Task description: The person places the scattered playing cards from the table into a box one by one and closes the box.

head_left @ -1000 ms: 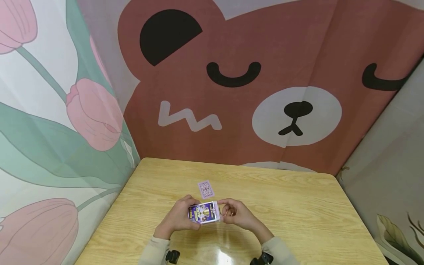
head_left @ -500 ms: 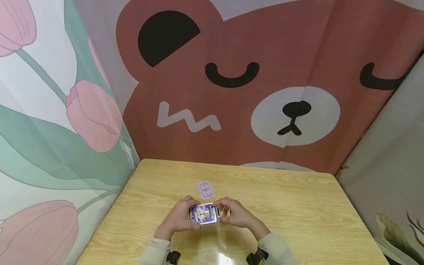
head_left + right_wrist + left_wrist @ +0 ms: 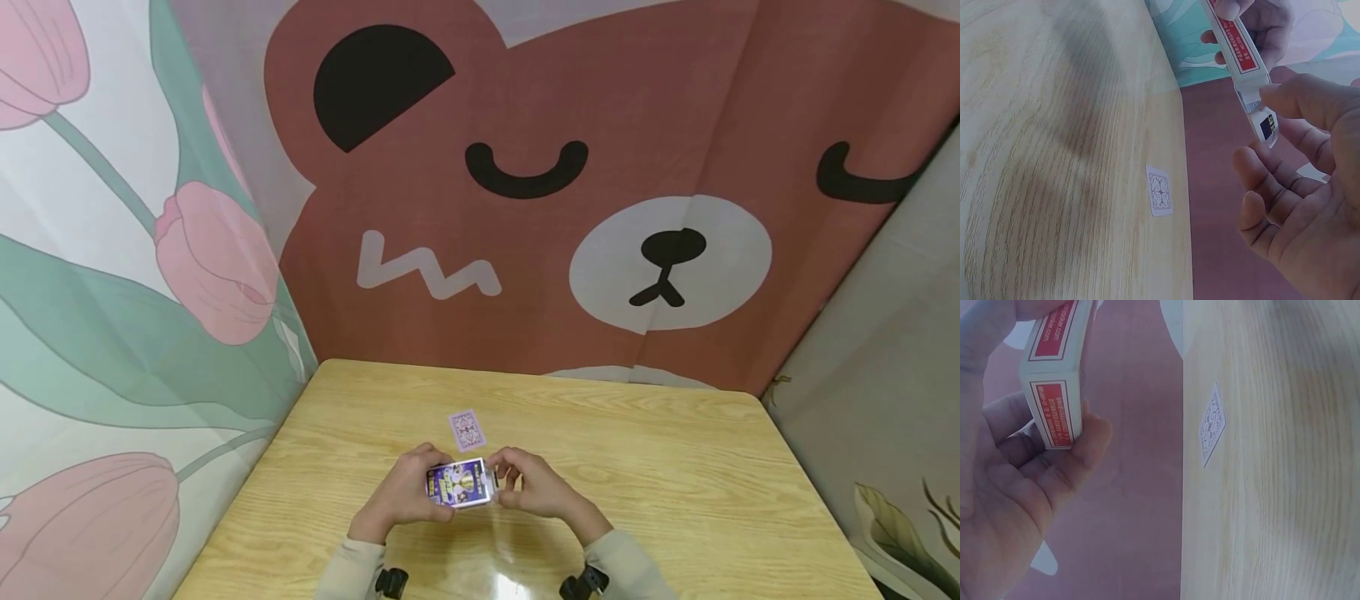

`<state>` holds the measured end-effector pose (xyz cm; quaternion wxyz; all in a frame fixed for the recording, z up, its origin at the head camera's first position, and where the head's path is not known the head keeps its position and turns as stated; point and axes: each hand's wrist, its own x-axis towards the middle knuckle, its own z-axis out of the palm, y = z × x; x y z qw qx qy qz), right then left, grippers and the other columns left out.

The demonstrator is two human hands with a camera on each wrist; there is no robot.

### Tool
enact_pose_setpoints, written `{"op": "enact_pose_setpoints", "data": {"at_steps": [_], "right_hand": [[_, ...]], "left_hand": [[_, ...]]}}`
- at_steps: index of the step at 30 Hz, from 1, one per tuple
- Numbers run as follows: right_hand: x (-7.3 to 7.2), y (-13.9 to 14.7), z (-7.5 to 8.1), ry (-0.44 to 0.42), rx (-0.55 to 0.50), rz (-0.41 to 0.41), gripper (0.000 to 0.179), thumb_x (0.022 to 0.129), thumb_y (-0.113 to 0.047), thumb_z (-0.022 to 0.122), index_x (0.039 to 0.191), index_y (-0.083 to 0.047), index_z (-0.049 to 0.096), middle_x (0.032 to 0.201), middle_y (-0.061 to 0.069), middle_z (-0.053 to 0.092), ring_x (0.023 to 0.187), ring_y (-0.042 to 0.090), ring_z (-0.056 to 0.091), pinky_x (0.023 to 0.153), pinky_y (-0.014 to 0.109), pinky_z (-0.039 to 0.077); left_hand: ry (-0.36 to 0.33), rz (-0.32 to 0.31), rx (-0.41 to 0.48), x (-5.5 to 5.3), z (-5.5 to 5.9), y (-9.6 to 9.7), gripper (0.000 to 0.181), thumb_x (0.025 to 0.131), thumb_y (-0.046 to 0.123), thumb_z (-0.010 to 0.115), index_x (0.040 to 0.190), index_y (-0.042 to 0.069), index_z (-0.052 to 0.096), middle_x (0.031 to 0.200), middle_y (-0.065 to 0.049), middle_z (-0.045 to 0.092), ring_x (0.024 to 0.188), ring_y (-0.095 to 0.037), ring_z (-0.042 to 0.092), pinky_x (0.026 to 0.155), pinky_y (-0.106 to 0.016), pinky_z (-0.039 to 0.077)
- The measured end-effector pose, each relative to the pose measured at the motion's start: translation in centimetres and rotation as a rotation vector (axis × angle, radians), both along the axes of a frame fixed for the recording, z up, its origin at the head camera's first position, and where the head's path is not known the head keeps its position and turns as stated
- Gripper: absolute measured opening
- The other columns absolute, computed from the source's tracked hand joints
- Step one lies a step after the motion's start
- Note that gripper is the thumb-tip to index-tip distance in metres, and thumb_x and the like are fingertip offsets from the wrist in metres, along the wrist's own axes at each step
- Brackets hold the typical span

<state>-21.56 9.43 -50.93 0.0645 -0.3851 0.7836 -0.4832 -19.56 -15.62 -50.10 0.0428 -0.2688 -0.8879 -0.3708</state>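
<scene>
My left hand (image 3: 405, 490) grips a playing-card box (image 3: 459, 483) by its left end, thumb along the near edge and fingers at the far edge. Its broad face is purple with a gold trophy print; in the left wrist view the white sides carry red panels. At the other end the lid flap (image 3: 1267, 125) stands out from the box, and a bit of the contents shows at the mouth. There my right hand (image 3: 538, 485) pinches the box end between thumb and forefinger, the other fingers loosely curled. Beyond the hands a single playing card (image 3: 467, 430) lies back up.
The wooden table (image 3: 637, 467) extends around the hands, its far edge meeting a curtain (image 3: 525, 100) with a bear print. A tulip-print curtain (image 3: 90, 350) hangs at the left, and a pale one (image 3: 885, 333) at the right. Both wrists carry black straps.
The right hand has shifted slightly left over the box end, then a little back. The flap there now shows a different side. The left hand and the lone card stay put.
</scene>
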Motion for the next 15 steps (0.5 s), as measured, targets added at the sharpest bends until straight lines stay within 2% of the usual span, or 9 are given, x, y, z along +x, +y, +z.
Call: {"op": "enact_pose_setpoints", "data": {"at_steps": [5,7,9,12,15], "right_hand": [[0.0,-0.1,-0.1,-0.009,0.002,-0.005,0.036,0.074,0.001,0.070,0.107,-0.005,0.057,0.089,0.011,0.055,0.069,0.010,0.055,0.056,0.028,0.049],[0.1,0.0,-0.2,-0.055,-0.019,-0.029,0.037,0.078,-0.003,0.069,0.112,-0.006,0.056,0.092,0.011,0.054,0.071,0.012,0.055,0.056,0.027,0.047],[0.2,0.0,-0.4,-0.134,-0.085,-0.071,0.037,0.082,-0.004,0.066,0.117,-0.004,0.053,0.095,0.014,0.053,0.073,0.015,0.055,0.059,0.028,0.048],[0.1,-0.3,-0.9,-0.275,-0.233,-0.177,0.038,0.089,-0.006,0.059,0.124,0.000,0.047,0.102,0.020,0.050,0.077,0.018,0.054,0.065,0.029,0.047],[-0.2,-0.7,-1.3,-0.336,-0.349,-0.292,0.038,0.088,-0.001,0.058,0.123,0.006,0.046,0.103,0.026,0.048,0.079,0.020,0.053,0.068,0.028,0.047]], "left_hand": [[-0.003,0.007,0.001,0.1,0.0,0.0,0.055,0.048,0.020,0.083,0.099,0.006,0.066,0.083,0.009,0.051,0.071,-0.007,0.050,0.064,-0.023,0.047],[0.000,0.009,-0.006,0.2,0.0,-0.1,0.056,0.048,0.021,0.083,0.099,0.006,0.066,0.084,0.009,0.052,0.071,-0.007,0.050,0.065,-0.022,0.047],[0.003,0.011,-0.010,0.3,-0.1,-0.2,0.056,0.048,0.022,0.083,0.099,0.006,0.066,0.084,0.009,0.052,0.072,-0.007,0.050,0.065,-0.023,0.047],[0.015,0.024,-0.023,0.5,-0.1,-0.5,0.058,0.048,0.023,0.083,0.100,0.005,0.066,0.086,0.009,0.053,0.074,-0.007,0.051,0.067,-0.024,0.047],[0.011,0.043,-0.031,0.6,-0.2,-1.1,0.059,0.048,0.023,0.083,0.102,0.005,0.066,0.087,0.009,0.054,0.075,-0.007,0.051,0.068,-0.024,0.047]]}}
